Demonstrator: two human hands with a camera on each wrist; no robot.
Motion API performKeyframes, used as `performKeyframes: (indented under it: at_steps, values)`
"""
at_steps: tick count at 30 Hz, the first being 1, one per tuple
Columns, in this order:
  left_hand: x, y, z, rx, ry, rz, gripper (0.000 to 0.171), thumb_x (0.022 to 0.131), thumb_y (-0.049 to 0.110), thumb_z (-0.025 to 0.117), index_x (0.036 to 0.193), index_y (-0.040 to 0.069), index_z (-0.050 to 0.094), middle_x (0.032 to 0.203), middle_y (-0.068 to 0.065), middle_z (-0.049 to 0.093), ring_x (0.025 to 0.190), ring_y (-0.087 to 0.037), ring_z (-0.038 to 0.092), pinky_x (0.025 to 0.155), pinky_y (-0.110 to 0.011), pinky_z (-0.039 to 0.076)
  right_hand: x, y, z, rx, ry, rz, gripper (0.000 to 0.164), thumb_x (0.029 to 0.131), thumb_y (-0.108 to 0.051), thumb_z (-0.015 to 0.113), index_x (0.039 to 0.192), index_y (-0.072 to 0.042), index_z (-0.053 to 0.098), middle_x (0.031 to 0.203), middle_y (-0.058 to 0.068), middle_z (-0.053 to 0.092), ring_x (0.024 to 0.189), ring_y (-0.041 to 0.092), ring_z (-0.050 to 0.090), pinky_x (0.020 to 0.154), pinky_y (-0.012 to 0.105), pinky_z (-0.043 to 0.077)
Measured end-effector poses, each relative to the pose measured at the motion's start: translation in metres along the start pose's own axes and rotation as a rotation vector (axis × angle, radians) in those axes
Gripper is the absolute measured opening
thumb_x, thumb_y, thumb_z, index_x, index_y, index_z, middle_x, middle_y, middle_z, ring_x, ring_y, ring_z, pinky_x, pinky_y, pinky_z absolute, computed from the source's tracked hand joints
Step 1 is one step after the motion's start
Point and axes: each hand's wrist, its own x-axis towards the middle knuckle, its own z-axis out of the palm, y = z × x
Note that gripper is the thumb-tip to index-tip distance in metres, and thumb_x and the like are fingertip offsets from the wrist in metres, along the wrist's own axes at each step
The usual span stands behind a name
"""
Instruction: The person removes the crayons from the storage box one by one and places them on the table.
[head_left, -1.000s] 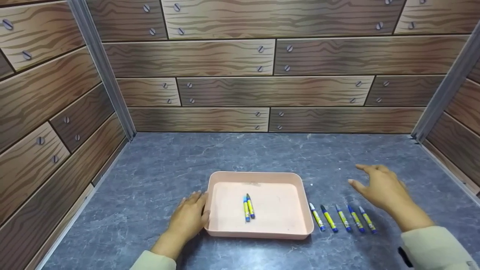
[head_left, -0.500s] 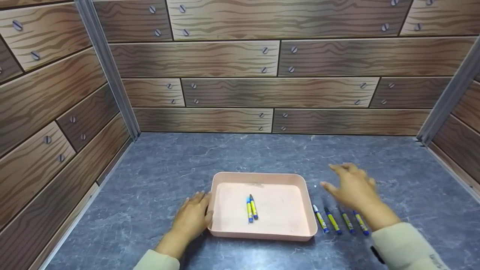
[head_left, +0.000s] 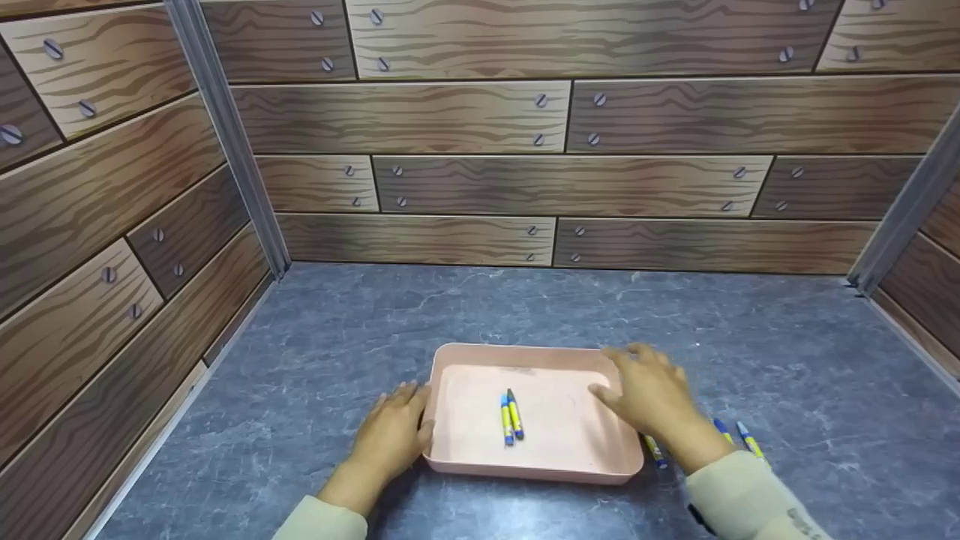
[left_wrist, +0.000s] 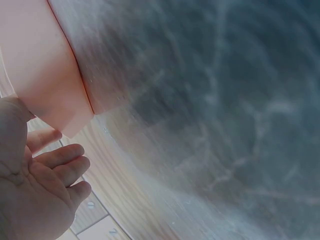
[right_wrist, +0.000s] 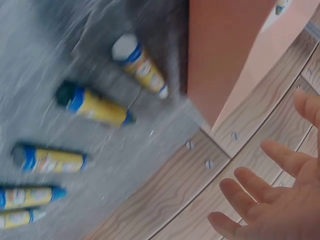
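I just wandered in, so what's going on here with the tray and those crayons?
A person is working with bare hands at a blue-grey marbled tabletop. Their left hand rests against the left side of a shallow, rectangular, pale pink tray. Two slim crayons with yellow-and-blue wrappers lie side by side inside it. The right hand is empty, fingers apart, above the tray's right edge. Five similar crayons lie on the tabletop to the right of the tray.
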Motion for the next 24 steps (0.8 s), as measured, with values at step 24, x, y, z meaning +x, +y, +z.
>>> performKeyframes:
  at_steps: [24]
  values:
    - [0.000,-0.001,0.000,0.003,-0.011,-0.009,0.047,0.087,0.016,0.064,0.129,-0.003,0.055,0.131,-0.026,0.052,0.124,-0.040,0.047,0.105,-0.055,0.033,0.010,-0.055,0.055,0.161,-0.105,-0.052,0.056,0.082,-0.038,0.071,0.130,-0.010,0.059,0.117,0.016,0.055,0.106,0.037,0.052,0.086,0.054,0.043]
